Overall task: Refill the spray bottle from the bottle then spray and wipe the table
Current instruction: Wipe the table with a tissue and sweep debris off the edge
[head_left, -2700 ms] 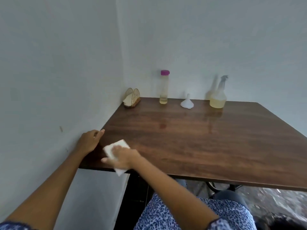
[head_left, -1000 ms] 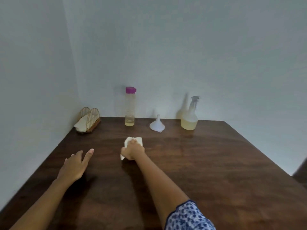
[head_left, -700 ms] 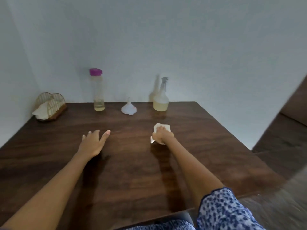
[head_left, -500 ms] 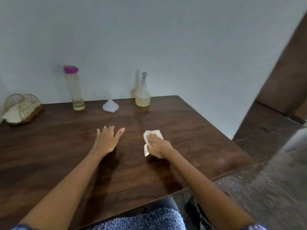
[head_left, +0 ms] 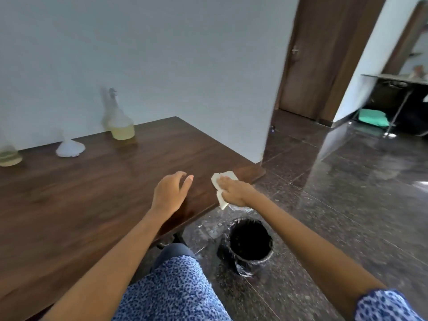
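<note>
My right hand (head_left: 234, 190) presses a white paper napkin (head_left: 223, 179) flat against the near right corner of the dark wooden table (head_left: 81, 193); part of the napkin hangs over the table's edge. My left hand (head_left: 171, 193) rests on the tabletop just left of it, fingers apart, holding nothing. The clear spray bottle (head_left: 120, 121) with yellowish liquid stands at the back by the wall. A white funnel (head_left: 70, 148) lies left of it. Only the base of the refill bottle (head_left: 9, 156) shows at the left frame edge.
A black lined waste bin (head_left: 249, 245) stands on the dark tiled floor just below the table's right corner. A brown door (head_left: 324, 54) and an opening to another room with a metal table (head_left: 398, 82) lie to the right.
My right hand has swept the napkin from the table's middle to its near right corner. My left hand slid right along the tabletop. My view has swung right, revealing the floor and bin.
</note>
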